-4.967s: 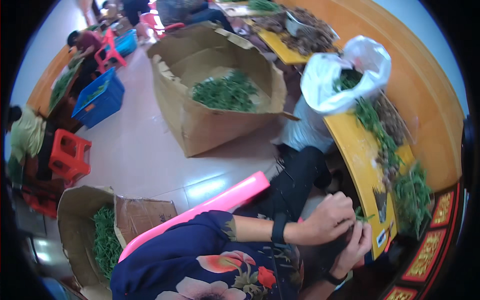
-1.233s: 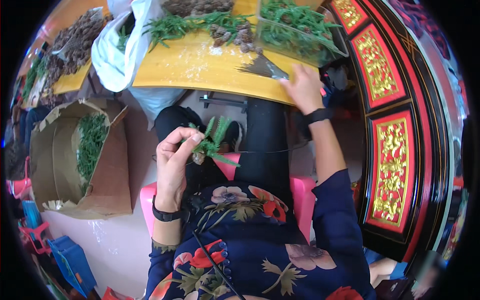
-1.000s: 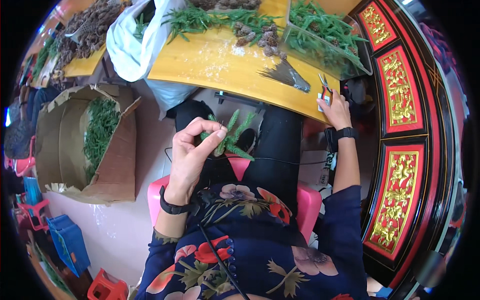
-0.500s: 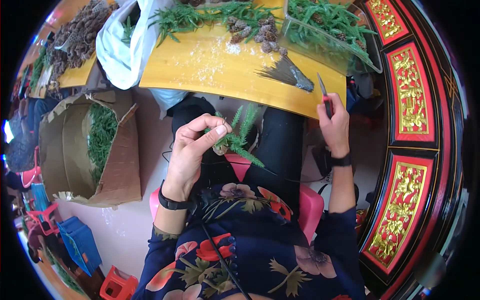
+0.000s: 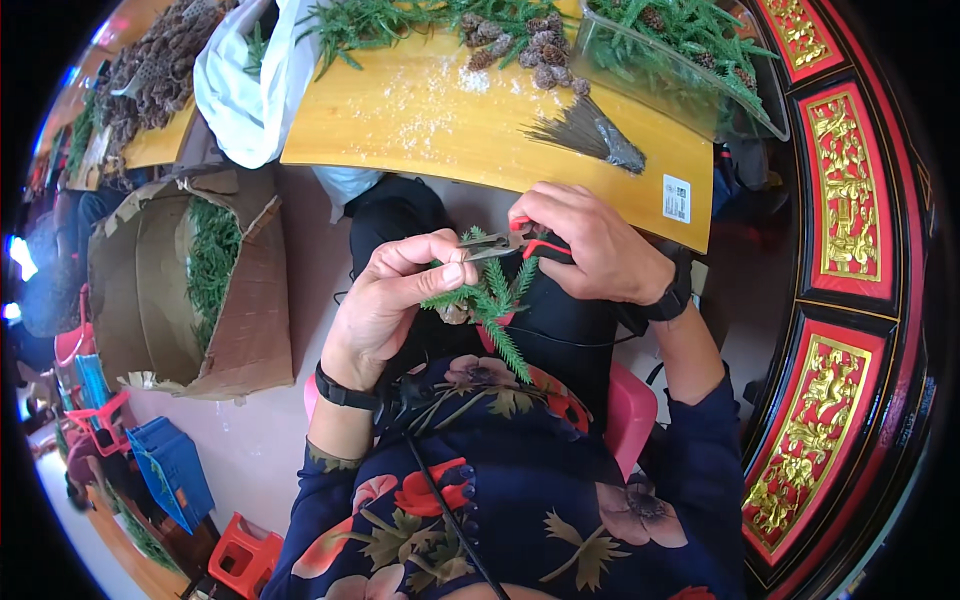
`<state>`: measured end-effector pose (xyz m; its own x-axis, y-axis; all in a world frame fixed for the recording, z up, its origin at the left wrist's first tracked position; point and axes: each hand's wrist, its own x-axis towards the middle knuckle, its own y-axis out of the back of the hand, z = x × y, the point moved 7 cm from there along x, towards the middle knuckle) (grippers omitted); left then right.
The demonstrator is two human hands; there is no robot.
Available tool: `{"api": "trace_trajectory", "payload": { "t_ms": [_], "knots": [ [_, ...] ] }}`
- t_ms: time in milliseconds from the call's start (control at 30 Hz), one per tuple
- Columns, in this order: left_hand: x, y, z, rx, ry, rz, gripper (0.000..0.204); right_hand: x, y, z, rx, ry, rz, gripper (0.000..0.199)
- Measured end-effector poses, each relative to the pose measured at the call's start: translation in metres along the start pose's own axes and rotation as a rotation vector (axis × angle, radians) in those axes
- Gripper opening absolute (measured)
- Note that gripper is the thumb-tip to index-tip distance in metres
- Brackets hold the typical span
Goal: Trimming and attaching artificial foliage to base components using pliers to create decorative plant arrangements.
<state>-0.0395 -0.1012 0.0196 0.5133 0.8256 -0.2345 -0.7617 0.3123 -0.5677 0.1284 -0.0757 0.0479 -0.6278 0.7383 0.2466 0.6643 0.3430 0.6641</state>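
Over my lap, my left hand [image 5: 405, 285] pinches the top of a green artificial pine sprig [image 5: 505, 345] between thumb and fingers. A small brown pine cone [image 5: 453, 314] hangs at the sprig's left side, partly covered by needles. My right hand [image 5: 590, 240] is wrapped round the red-and-black handles of long-nose pliers [image 5: 512, 242]. Their slim metal jaws point left, spread apart, and reach the left fingertips at the sprig's top. What lies exactly between the jaw tips is hidden by the fingers.
On the yellow table [image 5: 400, 150] lie a bundle of dark wires [image 5: 590, 135], pine cones [image 5: 545, 50] and white crumbs. A clear bin [image 5: 680, 90] of greenery stands at its right, a white plastic bag [image 5: 245, 100] at its left. A cardboard box [image 5: 240, 320] is on the floor.
My right hand has brought the pliers from the table's right edge leftward to the sprig, and their jaws have opened. My left hand still pinches the sprig, which has turned slightly.
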Motion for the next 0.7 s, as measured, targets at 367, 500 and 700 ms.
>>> {"api": "trace_trajectory", "payload": {
  "t_ms": [367, 500, 700],
  "knots": [
    [0.002, -0.007, -0.017, -0.079, 0.061, -0.045, 0.008, -0.008, -0.006, 0.004, 0.147, -0.073, -0.085, 0.026],
    [0.004, -0.003, -0.014, 0.184, -0.075, 0.164, 0.007, -0.021, -0.005, 0.008, -0.028, -0.338, -0.143, 0.023],
    [-0.006, -0.003, 0.002, 0.748, -0.320, 0.454, 0.009, -0.028, -0.008, -0.005, -0.183, -0.485, -0.110, 0.025]
  ]
}}
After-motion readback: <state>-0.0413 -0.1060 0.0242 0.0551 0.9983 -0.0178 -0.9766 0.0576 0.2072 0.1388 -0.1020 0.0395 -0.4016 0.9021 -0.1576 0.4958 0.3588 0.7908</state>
